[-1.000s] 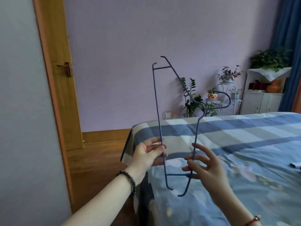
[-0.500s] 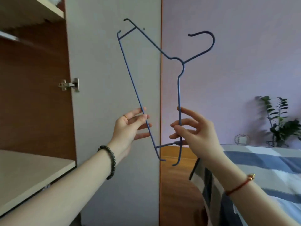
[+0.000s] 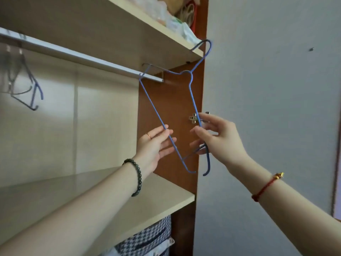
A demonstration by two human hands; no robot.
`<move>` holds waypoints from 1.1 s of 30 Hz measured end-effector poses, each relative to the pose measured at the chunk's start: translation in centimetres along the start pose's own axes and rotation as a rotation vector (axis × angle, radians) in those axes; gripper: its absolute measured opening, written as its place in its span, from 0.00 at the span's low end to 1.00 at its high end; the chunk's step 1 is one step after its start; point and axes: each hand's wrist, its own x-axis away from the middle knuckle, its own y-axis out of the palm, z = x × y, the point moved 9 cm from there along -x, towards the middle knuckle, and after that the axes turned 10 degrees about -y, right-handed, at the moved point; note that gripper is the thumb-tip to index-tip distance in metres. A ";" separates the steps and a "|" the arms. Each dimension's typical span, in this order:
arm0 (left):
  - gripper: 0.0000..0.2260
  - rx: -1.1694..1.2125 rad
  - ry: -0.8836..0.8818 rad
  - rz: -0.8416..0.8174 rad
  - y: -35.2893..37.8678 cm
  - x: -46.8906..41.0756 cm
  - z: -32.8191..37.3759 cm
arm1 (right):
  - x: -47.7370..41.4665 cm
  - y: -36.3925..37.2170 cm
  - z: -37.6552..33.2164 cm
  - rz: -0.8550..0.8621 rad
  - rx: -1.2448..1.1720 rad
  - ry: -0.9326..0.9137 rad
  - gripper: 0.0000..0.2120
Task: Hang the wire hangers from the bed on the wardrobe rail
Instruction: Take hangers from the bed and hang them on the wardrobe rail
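A blue wire hanger [image 3: 153,106] is held up tilted in front of the open wardrobe. Its hook is at the top right, over the front edge of the upper shelf [image 3: 110,34]. My left hand [image 3: 155,145] pinches the hanger's long straight bar with thumb and fingertips. My right hand [image 3: 219,139] pinches the other arm of the hanger near its lower end. The silver wardrobe rail [image 3: 83,57] runs under the upper shelf; the hanger's top left corner overlaps the rail's right end. Other hangers [image 3: 25,87], blurred, hang from the rail at the far left.
The grey wardrobe door [image 3: 267,108] stands open on the right, with a metal hinge [image 3: 193,118] on the brown side panel. Bags [image 3: 175,15] lie on the upper shelf. A lower shelf [image 3: 55,191] runs under my arms, with a checked fabric basket [image 3: 147,237] below it.
I have turned from the bed to the wardrobe's inside. Both hands have lifted the hanger up and left, so its hook now reaches the upper shelf edge near the rail's end.
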 end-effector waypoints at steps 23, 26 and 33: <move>0.07 0.103 0.147 0.314 -21.4 -5.6 15.2 | -12.4 27.6 -5.9 -0.303 -0.194 -0.190 0.16; 0.08 0.076 0.140 0.279 -21.7 -6.2 16.8 | -14.4 30.0 -7.3 -0.240 -0.158 -0.229 0.15; 0.09 0.114 0.129 0.360 -24.0 -5.7 17.8 | -16.5 35.9 -7.2 -0.317 -0.178 -0.157 0.20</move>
